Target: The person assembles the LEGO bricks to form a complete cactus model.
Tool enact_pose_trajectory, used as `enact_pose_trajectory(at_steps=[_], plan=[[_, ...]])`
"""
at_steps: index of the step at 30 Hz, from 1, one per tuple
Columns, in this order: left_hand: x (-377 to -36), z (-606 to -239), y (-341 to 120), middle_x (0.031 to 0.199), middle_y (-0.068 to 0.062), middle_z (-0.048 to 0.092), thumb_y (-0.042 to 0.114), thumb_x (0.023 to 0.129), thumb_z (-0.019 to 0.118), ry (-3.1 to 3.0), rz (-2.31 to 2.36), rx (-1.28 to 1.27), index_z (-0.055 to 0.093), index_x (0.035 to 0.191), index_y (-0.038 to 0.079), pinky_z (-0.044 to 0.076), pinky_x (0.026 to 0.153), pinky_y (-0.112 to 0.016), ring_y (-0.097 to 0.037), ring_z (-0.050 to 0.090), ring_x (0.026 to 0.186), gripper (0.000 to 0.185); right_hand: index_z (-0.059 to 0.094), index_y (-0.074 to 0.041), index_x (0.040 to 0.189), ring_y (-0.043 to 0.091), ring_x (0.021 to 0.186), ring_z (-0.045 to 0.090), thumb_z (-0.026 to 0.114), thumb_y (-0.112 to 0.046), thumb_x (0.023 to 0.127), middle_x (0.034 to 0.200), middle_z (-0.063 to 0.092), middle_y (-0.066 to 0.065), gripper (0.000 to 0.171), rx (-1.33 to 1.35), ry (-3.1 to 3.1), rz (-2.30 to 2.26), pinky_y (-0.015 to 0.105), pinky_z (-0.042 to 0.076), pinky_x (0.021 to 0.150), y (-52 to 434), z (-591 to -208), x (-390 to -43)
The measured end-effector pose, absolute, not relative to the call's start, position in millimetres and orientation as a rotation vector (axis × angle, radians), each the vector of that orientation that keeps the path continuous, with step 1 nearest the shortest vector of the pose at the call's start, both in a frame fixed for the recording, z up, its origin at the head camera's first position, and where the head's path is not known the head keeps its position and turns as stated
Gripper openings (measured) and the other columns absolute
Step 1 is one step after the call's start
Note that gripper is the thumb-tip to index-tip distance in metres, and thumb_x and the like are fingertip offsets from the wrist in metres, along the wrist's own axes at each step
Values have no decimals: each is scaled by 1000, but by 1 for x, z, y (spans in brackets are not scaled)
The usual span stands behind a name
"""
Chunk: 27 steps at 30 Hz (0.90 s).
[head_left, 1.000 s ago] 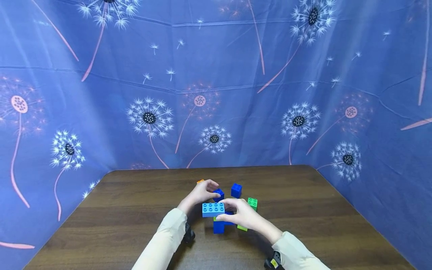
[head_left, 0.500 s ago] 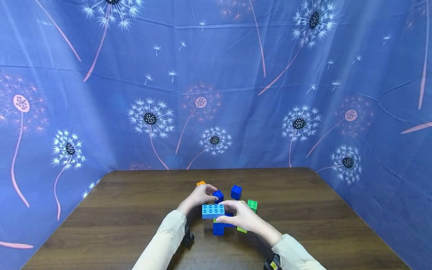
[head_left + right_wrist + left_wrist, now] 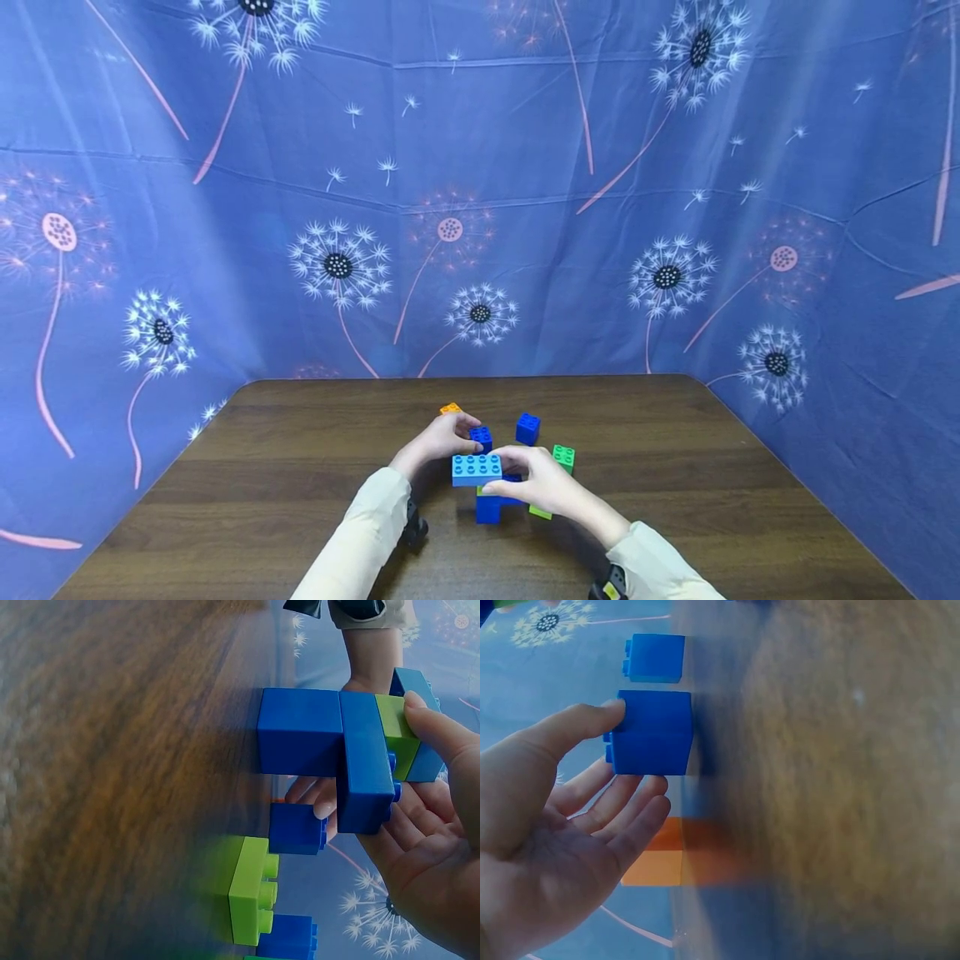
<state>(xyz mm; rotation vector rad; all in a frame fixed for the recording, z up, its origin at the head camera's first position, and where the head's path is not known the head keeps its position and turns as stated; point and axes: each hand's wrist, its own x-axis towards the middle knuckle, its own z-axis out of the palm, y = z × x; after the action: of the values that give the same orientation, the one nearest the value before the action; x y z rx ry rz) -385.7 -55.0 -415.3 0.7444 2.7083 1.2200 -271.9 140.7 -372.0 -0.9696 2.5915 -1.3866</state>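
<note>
Upright stack of bricks (image 3: 364, 754), light blue over lime over dark blue, squarish blue brick (image 3: 654, 735) beyond

Toward seven o'clock, a creased cream left sleeve (image 3: 352, 529) meets a bare left hand (image 3: 438, 440); toward five, a matching right sleeve (image 3: 660, 562) and bare right hand (image 3: 543, 482). The left wrist camera (image 3: 414, 527) is black; the right wrist camera (image 3: 617, 575), partly cropped, is black too, with what seems a yellow patch (image 3: 611, 591).

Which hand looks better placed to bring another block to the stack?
Probably the left hand: it pinches a small blue block, while the right hand is occupied gripping the block stack near its top.
</note>
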Motion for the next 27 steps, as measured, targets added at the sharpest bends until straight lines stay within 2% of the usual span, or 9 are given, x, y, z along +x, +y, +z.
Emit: enact_pose_trajectory(at_steps=[6,19,27], plan=[[-387,-420,-56,96,-14,67,16,79,75,2727,1210,715,63,111,-1,53,80,-42,-25,63,87,37,60,-4,117,19,93,67,66,-19,87,101,70,8,34,-978,2577,-1395,25,52,81,141,-375,-273],[-389,-422,-62,90,-12,68,16,77,77,2750,1307,715,64,102,1,54,76,-37,-22,65,81,31,61,-2,114,19,90,67,67,-18,86,98,70,8,32,-1003,2589,-1409,24,52,79,141,-374,-273],[-385,-418,-67,97,-15,67,17,80,75,2742,1369,700,63,110,0,54,79,-38,-26,66,87,37,62,-3,111,17,89,67,68,-17,86,97,70,7,30,-996,2586,-1421,28,52,82,142,-374,-273]])
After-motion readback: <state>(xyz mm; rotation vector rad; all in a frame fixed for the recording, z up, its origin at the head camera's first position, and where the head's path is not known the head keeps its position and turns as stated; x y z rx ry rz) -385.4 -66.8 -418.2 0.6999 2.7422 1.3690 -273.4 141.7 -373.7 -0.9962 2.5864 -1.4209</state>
